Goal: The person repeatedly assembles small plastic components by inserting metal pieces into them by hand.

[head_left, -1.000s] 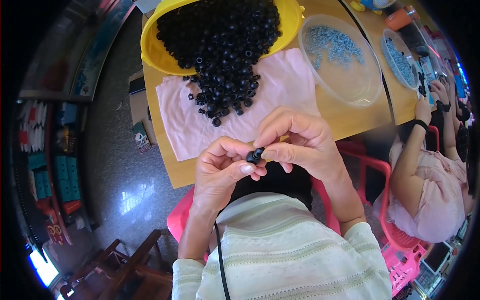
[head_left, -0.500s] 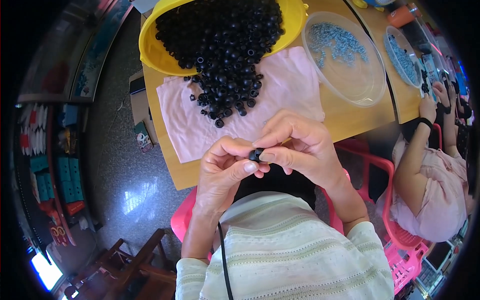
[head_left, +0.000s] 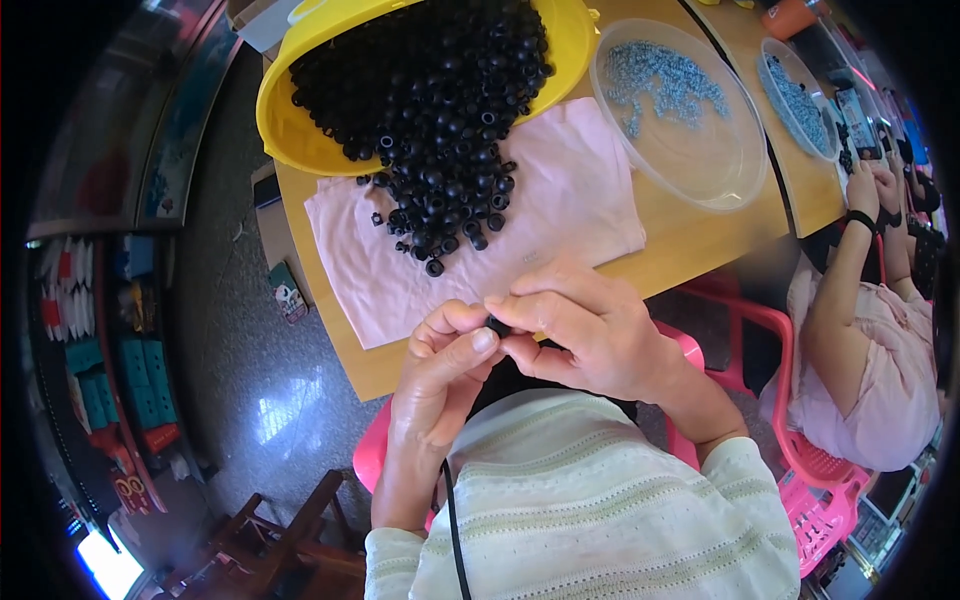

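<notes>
A small round black plastic piece (head_left: 497, 326) is pinched between the thumb and fingers of my left hand (head_left: 440, 368), just off the table's front edge. My right hand (head_left: 590, 328) closes on the same piece from the other side, its fingertips pressed against it and covering most of it. Beyond my hands, many similar black pieces (head_left: 440, 170), some hollow and ring-like, spill from a tipped yellow basin (head_left: 283, 130) onto a pink cloth (head_left: 575, 195).
Right of the cloth stands a clear oval container (head_left: 700, 170) with small blue pieces (head_left: 660, 80). Another container of blue pieces (head_left: 797, 105) is farther right. A person (head_left: 860, 350) sits there on a pink plastic chair (head_left: 765, 315). The wooden table (head_left: 365, 370) ends at my lap.
My right hand has turned, its fingers now folding over the black piece and hiding more of it. Both hands sit slightly lower in the view, which has shifted a little.
</notes>
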Tool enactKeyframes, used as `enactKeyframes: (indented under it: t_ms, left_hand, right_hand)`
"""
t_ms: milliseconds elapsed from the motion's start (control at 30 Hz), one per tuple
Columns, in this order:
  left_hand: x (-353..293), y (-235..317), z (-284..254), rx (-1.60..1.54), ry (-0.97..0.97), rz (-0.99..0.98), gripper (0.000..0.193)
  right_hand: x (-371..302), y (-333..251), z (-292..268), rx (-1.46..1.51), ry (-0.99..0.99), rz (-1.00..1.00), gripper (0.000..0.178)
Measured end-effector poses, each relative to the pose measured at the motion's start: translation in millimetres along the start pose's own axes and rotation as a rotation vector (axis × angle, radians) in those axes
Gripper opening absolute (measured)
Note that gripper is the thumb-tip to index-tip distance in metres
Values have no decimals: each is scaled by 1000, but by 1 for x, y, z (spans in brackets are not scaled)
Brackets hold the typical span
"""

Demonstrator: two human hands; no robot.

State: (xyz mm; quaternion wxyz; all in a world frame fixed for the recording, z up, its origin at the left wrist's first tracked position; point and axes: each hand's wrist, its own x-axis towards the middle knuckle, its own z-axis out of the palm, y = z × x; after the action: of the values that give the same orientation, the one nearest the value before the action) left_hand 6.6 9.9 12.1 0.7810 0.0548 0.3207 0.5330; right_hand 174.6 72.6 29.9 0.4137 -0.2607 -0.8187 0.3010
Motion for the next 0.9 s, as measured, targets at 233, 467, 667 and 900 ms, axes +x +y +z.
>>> enactKeyframes:
  t_ms: [233, 467, 667, 900]
  left_hand:
    - [-1, 2, 6, 2, -43, -7, 14]
    - [6, 27, 17, 234, -1, 105, 17]
    - [69, 144, 77, 1820, 99, 1827, 24]
    - [168, 309, 82, 1932, 583, 1695, 30]
  right_hand:
    - [-2, 4, -1, -76, 54, -176, 26]
    - [12, 19, -13, 152, 2, 4, 23]
    - [16, 80, -25, -275, 59, 148, 24]
    - [31, 95, -12, -446, 35, 18, 20]
